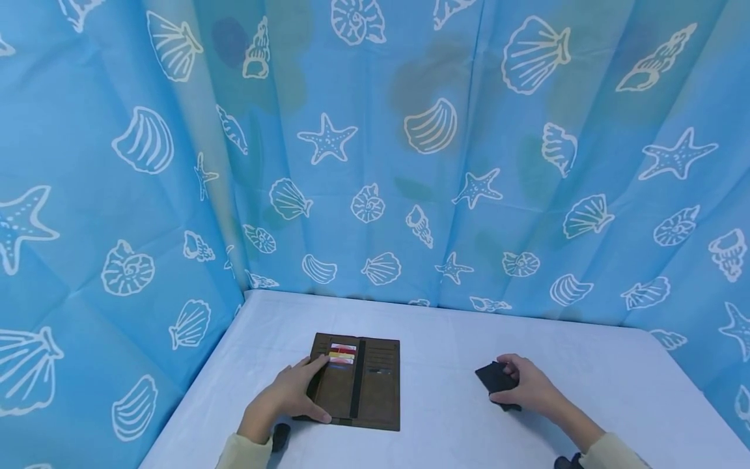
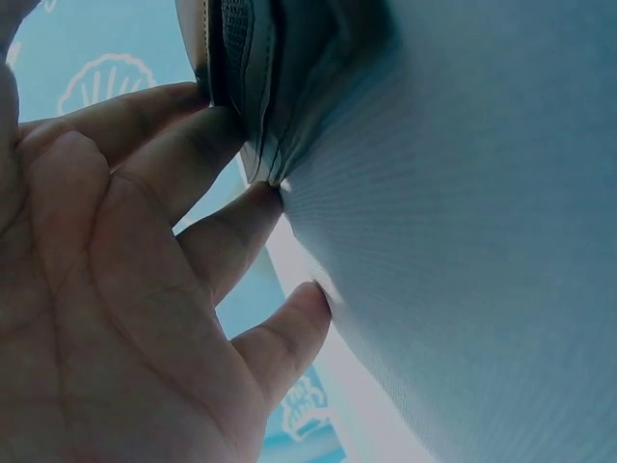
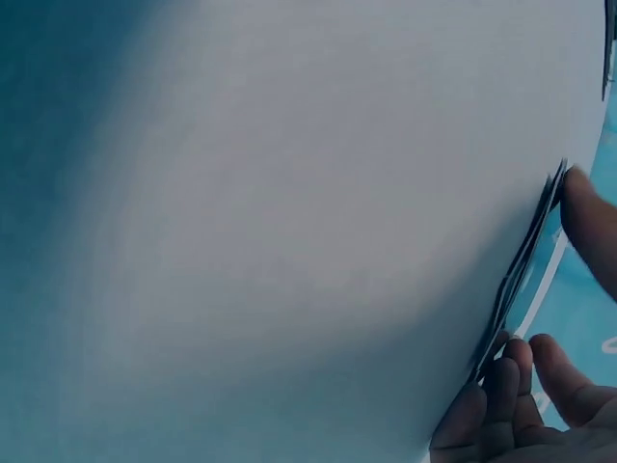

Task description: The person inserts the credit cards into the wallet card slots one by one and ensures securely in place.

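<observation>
A brown long wallet (image 1: 377, 391) lies unfolded on the white table, with several colourful cards (image 1: 342, 352) in the slots of its left half. My left hand (image 1: 295, 389) spreads over its left side, thumb near the bottom edge and fingers toward the card slots. In the left wrist view, the fairly straight fingers touch the layered edge of the wallet (image 2: 265, 87). To the right, my right hand (image 1: 524, 387) pinches a few thin black cards (image 1: 495, 379) between thumb and fingers. Seen edge-on in the right wrist view, these thin cards (image 3: 521, 265) are close to the tabletop.
The white table (image 1: 436, 417) stretches between the wallet and my right hand. A blue curtain (image 1: 375, 169) printed with seashells and starfish encloses the back and sides. Dark wrist cameras show below the left hand (image 1: 280, 436) and beside the right sleeve.
</observation>
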`<state>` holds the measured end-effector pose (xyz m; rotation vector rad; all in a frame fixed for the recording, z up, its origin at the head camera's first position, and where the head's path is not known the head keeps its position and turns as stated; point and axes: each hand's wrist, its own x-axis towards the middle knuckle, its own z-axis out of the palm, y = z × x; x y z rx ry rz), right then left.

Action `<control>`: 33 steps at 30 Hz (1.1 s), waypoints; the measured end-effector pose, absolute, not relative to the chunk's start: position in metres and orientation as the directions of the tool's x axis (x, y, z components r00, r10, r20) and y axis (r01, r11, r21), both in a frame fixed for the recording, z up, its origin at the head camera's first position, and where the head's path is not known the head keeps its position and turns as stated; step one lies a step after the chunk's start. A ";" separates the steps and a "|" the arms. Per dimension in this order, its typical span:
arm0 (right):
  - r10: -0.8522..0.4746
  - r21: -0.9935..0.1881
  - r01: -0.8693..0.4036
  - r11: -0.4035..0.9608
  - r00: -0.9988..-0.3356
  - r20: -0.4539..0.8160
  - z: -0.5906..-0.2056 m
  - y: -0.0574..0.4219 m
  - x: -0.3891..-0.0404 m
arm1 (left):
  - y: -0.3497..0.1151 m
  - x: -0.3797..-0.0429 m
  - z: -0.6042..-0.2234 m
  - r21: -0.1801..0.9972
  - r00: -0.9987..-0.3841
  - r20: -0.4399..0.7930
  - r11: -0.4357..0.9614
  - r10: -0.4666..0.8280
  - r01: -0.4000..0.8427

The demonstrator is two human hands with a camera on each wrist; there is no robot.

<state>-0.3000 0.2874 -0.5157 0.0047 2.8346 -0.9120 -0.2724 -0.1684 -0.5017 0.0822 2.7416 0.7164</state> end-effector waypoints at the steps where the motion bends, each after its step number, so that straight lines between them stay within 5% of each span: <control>1: -0.048 -0.576 0.050 0.816 -0.987 -0.155 -0.515 0.287 -0.300 | -0.168 -0.272 -0.502 0.486 -0.952 -0.277 0.874 0.132 -0.021; 18: -0.019 -0.568 0.123 0.814 -0.971 -0.238 -0.519 0.284 -0.310 | -0.170 -0.271 -0.501 0.491 -0.952 -0.268 0.871 0.148 -0.003; 33: -0.078 -0.589 0.060 0.806 -0.976 -0.206 -0.518 0.286 -0.303 | -0.169 -0.271 -0.502 0.472 -0.950 -0.278 0.882 0.144 -0.004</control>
